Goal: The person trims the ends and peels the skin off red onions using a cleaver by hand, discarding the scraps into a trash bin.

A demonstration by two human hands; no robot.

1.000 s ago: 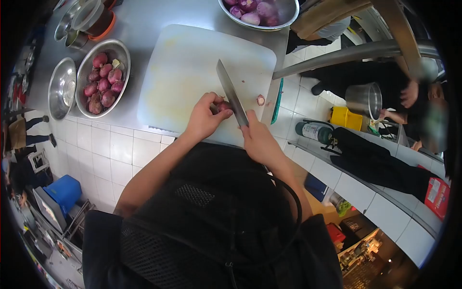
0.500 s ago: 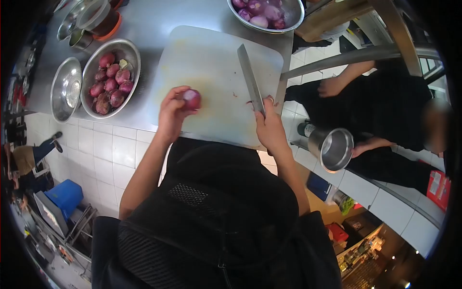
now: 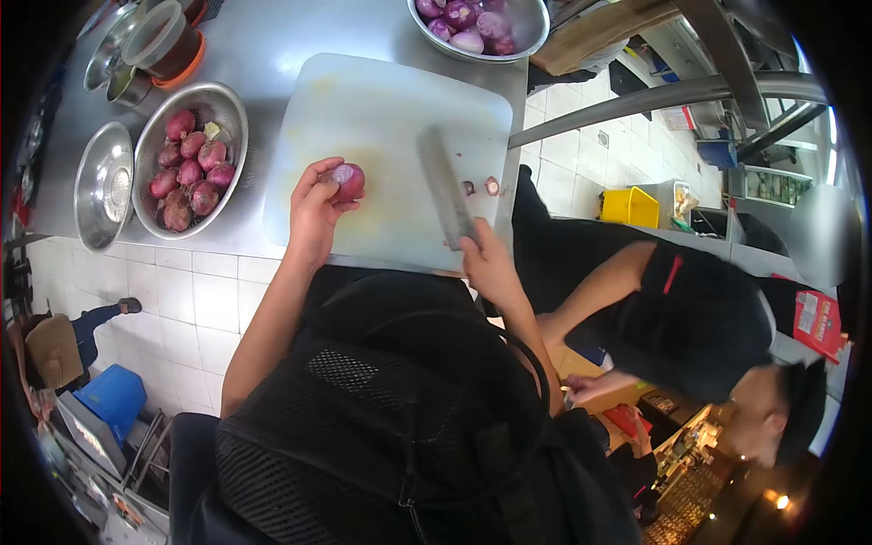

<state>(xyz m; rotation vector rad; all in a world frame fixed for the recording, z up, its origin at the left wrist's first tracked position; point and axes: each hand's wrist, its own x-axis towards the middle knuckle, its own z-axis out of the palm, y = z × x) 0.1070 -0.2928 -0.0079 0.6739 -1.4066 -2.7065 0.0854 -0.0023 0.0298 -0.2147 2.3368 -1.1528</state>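
My left hand (image 3: 313, 211) is closed around a red onion (image 3: 349, 183) with a pale cut end, holding it just above the white cutting board (image 3: 372, 95). In my right hand (image 3: 490, 265) is a knife (image 3: 440, 177), gripped by the handle; its broad blade points away from me over the board and is blurred by motion. Two small onion trimmings (image 3: 492, 186) lie to the right of the blade. On the left, a perforated metal bowl (image 3: 240, 116) holds several unpeeled red onions (image 3: 190, 171). Peeled onions (image 3: 461, 14) fill another metal bowl (image 3: 536, 43) at the far edge.
An empty metal bowl (image 3: 102, 186) stands at the steel table's (image 3: 263, 36) left edge. Behind it are a plastic tub (image 3: 162, 45) and small metal containers. Close on my right, a person in black (image 3: 690, 309) bends forward. A metal rail (image 3: 663, 107) runs beyond the table's right side.
The knife has swung left over the board, and my right hand has moved off the trimmings at right. The onion stays in my left hand. The person at right has bent nearer; their metal pot no longer shows.
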